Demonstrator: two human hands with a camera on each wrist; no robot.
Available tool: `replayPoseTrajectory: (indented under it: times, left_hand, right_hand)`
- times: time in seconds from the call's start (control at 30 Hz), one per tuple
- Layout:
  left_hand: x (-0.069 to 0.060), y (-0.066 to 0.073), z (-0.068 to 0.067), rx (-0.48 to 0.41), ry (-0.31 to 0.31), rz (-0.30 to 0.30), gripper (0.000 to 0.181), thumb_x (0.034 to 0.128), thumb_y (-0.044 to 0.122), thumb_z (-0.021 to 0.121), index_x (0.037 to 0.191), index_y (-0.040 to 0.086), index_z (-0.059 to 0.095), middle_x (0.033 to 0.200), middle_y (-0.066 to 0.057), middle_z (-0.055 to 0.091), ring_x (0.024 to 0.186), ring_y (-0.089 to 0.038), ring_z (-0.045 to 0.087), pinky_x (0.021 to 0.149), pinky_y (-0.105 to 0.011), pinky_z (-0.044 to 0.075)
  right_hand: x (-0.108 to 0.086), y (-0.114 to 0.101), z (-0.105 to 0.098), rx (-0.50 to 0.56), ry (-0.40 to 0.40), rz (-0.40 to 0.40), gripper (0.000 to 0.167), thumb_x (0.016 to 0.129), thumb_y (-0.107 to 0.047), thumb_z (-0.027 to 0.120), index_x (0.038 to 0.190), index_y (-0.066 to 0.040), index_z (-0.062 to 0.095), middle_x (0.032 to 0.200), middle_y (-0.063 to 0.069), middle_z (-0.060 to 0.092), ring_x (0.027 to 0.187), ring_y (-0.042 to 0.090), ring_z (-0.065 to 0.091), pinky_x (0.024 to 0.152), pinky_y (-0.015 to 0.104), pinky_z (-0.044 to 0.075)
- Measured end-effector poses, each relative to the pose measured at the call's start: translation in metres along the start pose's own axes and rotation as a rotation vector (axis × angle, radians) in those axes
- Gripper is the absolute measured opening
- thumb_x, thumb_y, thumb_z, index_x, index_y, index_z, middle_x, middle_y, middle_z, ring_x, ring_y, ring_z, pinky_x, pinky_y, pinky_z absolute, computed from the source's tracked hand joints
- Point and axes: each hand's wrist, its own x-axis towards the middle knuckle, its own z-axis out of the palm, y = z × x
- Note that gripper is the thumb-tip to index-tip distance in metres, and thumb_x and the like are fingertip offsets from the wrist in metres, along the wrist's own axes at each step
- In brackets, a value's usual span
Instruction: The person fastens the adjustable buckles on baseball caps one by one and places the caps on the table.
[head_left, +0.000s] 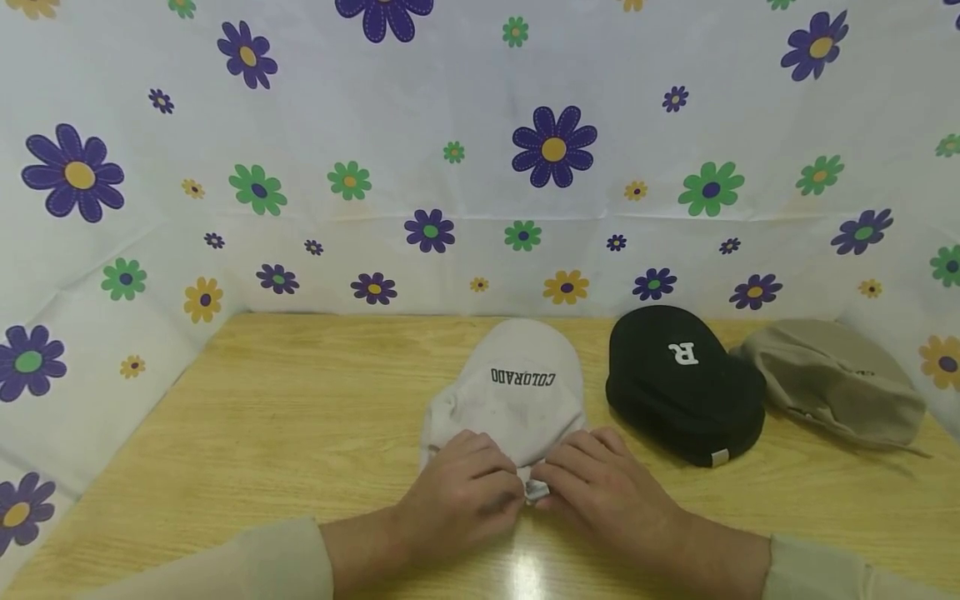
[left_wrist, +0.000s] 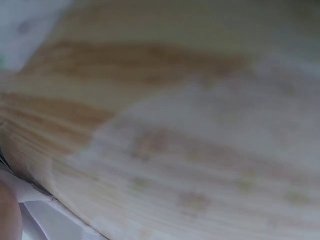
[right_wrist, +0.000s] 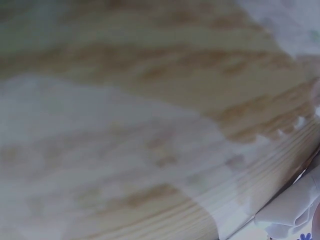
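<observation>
A white cap (head_left: 517,417) with dark COLORADO lettering, upside down as I see it, lies on the table in front of me. My left hand (head_left: 465,492) pinches its near edge from the left. From the right, my right hand (head_left: 603,487) grips the same edge, the fingertips of both hands close together. Between them shows a small whitish strap-like piece (head_left: 536,487), partly hidden by the fingers. In the left wrist view, only a strip of the white cap (left_wrist: 60,220) and a bit of finger appear at the lower left. The right wrist view catches the cap (right_wrist: 287,207) at its lower right.
Right of the white cap sits a black cap (head_left: 667,400) with a white R. A khaki cap (head_left: 832,375) lies beyond it, at the table's right side. The wooden table (head_left: 300,400) meets a flower-printed cloth (head_left: 450,92) at the back and sides.
</observation>
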Motion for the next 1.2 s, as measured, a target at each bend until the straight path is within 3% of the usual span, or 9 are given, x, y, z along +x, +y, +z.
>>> replayPoseTrajectory:
  times: [0.17, 0.37, 0.5, 0.63, 0.8, 1.0, 1.2]
  left_hand:
    - [0.0002, 0.0006, 0.0000, -0.012, -0.014, 0.028, 0.014, 0.0680, 0.009, 0.076, 0.078, 0.017, 0.070, 0.084, 0.008, 0.066, 0.076, -0.007, 0.059, 0.074, -0.020, 0.045]
    - [0.0005, 0.0014, -0.0005, -0.027, -0.013, 0.001, 0.013, 0.0698, 0.010, 0.075, 0.079, 0.017, 0.070, 0.084, 0.008, 0.067, 0.078, -0.006, 0.059, 0.073, -0.019, 0.044]
    - [0.0007, 0.0002, -0.0004, -0.034, -0.019, 0.029, 0.008, 0.0744, 0.011, 0.073, 0.079, 0.016, 0.071, 0.084, 0.008, 0.066, 0.078, -0.007, 0.059, 0.074, -0.019, 0.045]
    - [0.0006, -0.0009, -0.0001, -0.033, -0.014, 0.042, 0.006, 0.0762, 0.011, 0.071, 0.079, 0.016, 0.070, 0.084, 0.008, 0.066, 0.077, -0.007, 0.058, 0.073, -0.019, 0.045]
    - [-0.0002, -0.0007, 0.0004, -0.028, -0.020, 0.048, 0.008, 0.0740, 0.010, 0.072, 0.079, 0.016, 0.070, 0.084, 0.008, 0.066, 0.077, -0.007, 0.058, 0.073, -0.019, 0.044]
    - [-0.0002, -0.0006, 0.0005, -0.024, -0.022, 0.045, 0.012, 0.0705, 0.010, 0.076, 0.078, 0.017, 0.070, 0.083, 0.008, 0.066, 0.076, -0.007, 0.058, 0.073, -0.019, 0.044]
    - [-0.0006, 0.0003, 0.0005, -0.024, -0.027, 0.040, 0.014, 0.0685, 0.009, 0.078, 0.077, 0.017, 0.069, 0.084, 0.008, 0.066, 0.077, -0.007, 0.058, 0.073, -0.019, 0.044]
  right_hand:
    - [-0.0007, -0.0002, 0.0001, -0.009, -0.005, -0.006, 0.026, 0.100, -0.039, 0.054, 0.105, -0.019, 0.070, 0.102, -0.010, 0.064, 0.098, 0.012, 0.057, 0.085, 0.029, 0.039]
    - [-0.0007, 0.0001, 0.0003, -0.005, -0.003, -0.010, 0.027, 0.101, -0.039, 0.054, 0.105, -0.018, 0.070, 0.103, -0.010, 0.065, 0.099, 0.013, 0.057, 0.086, 0.029, 0.039]
    - [-0.0002, 0.0000, 0.0009, -0.004, 0.001, -0.018, 0.025, 0.101, -0.038, 0.053, 0.104, -0.018, 0.069, 0.102, -0.010, 0.064, 0.098, 0.013, 0.057, 0.086, 0.030, 0.039]
    - [0.0012, -0.0010, 0.0001, 0.041, -0.005, -0.008, 0.019, 0.097, -0.035, 0.061, 0.103, -0.018, 0.066, 0.101, -0.010, 0.061, 0.096, 0.012, 0.055, 0.085, 0.030, 0.038]
    - [0.0015, -0.0027, -0.0014, 0.078, -0.010, -0.006, 0.018, 0.086, -0.019, 0.060, 0.103, -0.016, 0.065, 0.100, -0.007, 0.059, 0.095, 0.012, 0.054, 0.084, 0.032, 0.037]
    - [0.0015, -0.0033, -0.0011, 0.073, -0.023, 0.009, 0.019, 0.103, -0.023, 0.045, 0.104, -0.018, 0.063, 0.101, -0.009, 0.059, 0.095, 0.011, 0.054, 0.084, 0.029, 0.035]
    - [0.0009, -0.0024, -0.0001, 0.079, -0.018, -0.003, 0.024, 0.106, -0.027, 0.041, 0.103, -0.020, 0.063, 0.099, -0.011, 0.058, 0.096, 0.009, 0.053, 0.084, 0.027, 0.034]
